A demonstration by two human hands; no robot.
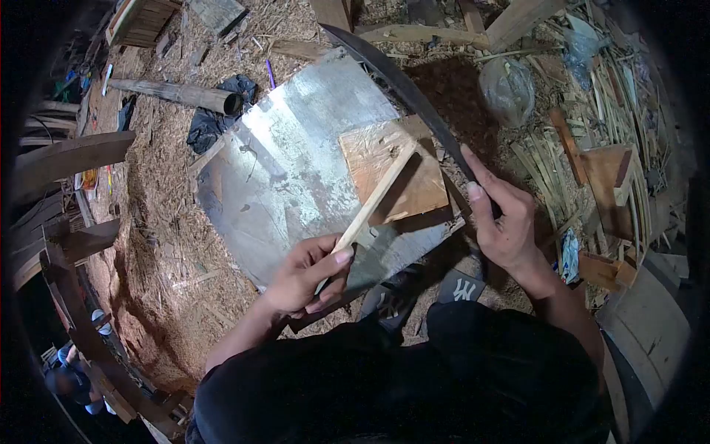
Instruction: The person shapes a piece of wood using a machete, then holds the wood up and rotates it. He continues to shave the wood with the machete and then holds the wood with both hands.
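Observation:
My left hand (pixel 314 275) is closed on the lower end of a pale, narrow wooden stick (pixel 381 191), which slants up and to the right. In my right hand (pixel 504 214) is a long dark curved blade (pixel 403 81); its tip points to the upper left, and my fingers hide its grip. The blade and the stick are apart. Beneath them lies a square light-brown wooden block (pixel 396 170) on a worn grey metal-looking sheet (pixel 274 177). The stick's upper end appears over the block; whether it touches cannot be made out.
Shavings (pixel 170 244) cover the ground. A hollow pole (pixel 177 95) and black plastic (pixel 211 129) lie upper left. A clear plastic bag (pixel 507 90), thin strips (pixel 543 177) and boards (pixel 608 181) are at the right. Beams (pixel 81 296) stand left, with a person (pixel 70 377) beyond.

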